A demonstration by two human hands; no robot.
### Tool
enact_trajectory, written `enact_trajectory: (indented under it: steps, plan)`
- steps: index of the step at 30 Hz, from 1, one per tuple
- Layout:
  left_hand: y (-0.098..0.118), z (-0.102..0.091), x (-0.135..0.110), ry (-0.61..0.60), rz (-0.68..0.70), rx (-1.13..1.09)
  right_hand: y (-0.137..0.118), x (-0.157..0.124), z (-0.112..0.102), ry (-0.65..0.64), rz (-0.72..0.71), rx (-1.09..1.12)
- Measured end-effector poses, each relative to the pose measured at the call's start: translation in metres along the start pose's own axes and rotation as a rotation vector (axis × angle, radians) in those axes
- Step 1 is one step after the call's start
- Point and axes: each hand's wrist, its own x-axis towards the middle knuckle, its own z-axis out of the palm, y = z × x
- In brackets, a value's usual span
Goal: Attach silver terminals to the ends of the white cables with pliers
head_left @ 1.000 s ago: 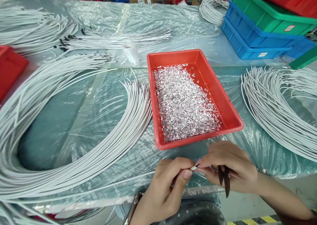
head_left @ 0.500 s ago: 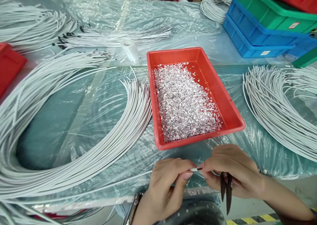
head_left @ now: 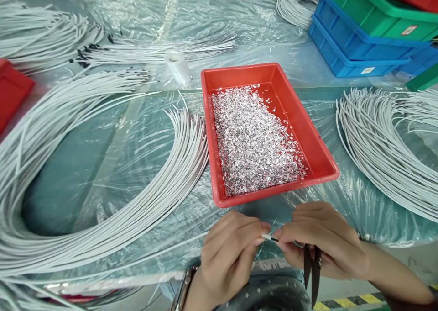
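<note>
My left hand (head_left: 228,254) is closed in a pinch on a white cable (head_left: 267,236), close to its dark tip. The cable trails away to the left behind that hand. At the tip, the thumb and forefinger of my right hand (head_left: 323,235) are pressed together. Scissors (head_left: 314,274) are also tucked in the right hand, blades pointing down below the palm; their handles are mostly hidden by the fingers. Just beyond both hands lies a red tray (head_left: 273,191) holding a heap of small silvery scraps (head_left: 255,142).
A big looped bundle of white cables (head_left: 164,187) covers the left, and another bundle (head_left: 383,146) lies at right. Blue bins (head_left: 356,46) and a green bin (head_left: 383,9) are stacked at the back right. A clear plastic roll (head_left: 178,69) stands behind the tray.
My left hand has shifted slightly left, and the cable tip now tilts down to the right. The scissors hang slightly lower. The right hand has barely moved.
</note>
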Motion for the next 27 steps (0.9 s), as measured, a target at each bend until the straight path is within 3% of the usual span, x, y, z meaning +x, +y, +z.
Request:
enact_trajectory:
  steps: [11,17,19,25,27]
  plan:
    - [-0.004,-0.006,-0.008,0.038,0.048,0.099,-0.002,0.000,0.001,0.003,-0.066,0.028]
    - [-0.002,-0.004,-0.005,0.067,-0.052,0.085,-0.002,-0.008,0.003,-0.045,-0.068,0.081]
    - [-0.001,-0.003,-0.005,0.059,-0.124,0.007,-0.002,-0.006,0.000,0.016,-0.011,0.067]
    - [-0.002,0.001,-0.012,0.074,-0.286,-0.136,0.008,-0.003,-0.013,0.355,0.364,-0.129]
    - [-0.002,0.002,-0.013,0.089,-0.333,-0.193,0.015,-0.002,-0.015,0.411,0.467,-0.185]
